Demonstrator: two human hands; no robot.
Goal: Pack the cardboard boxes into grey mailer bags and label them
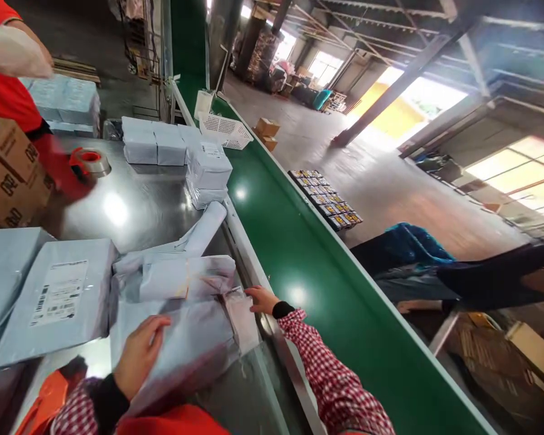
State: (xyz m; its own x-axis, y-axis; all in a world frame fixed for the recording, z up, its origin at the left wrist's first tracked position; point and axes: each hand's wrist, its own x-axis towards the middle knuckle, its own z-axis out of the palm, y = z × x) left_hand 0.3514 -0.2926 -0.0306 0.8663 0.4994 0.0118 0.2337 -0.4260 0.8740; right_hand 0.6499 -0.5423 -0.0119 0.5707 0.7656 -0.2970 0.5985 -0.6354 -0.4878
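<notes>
My left hand lies palm down with fingers together on a grey poly mailer bag at the near edge of the steel table. My right hand pinches the bag's open flap at the table's right edge. Under and behind the bag lie more empty grey bags, one rolled up. A sealed grey parcel with a white label rests to the left.
A green conveyor belt runs along the right of the table. Stacks of grey parcels and a white basket stand at the far end. A co-worker in red handles a tape roll beside cardboard boxes.
</notes>
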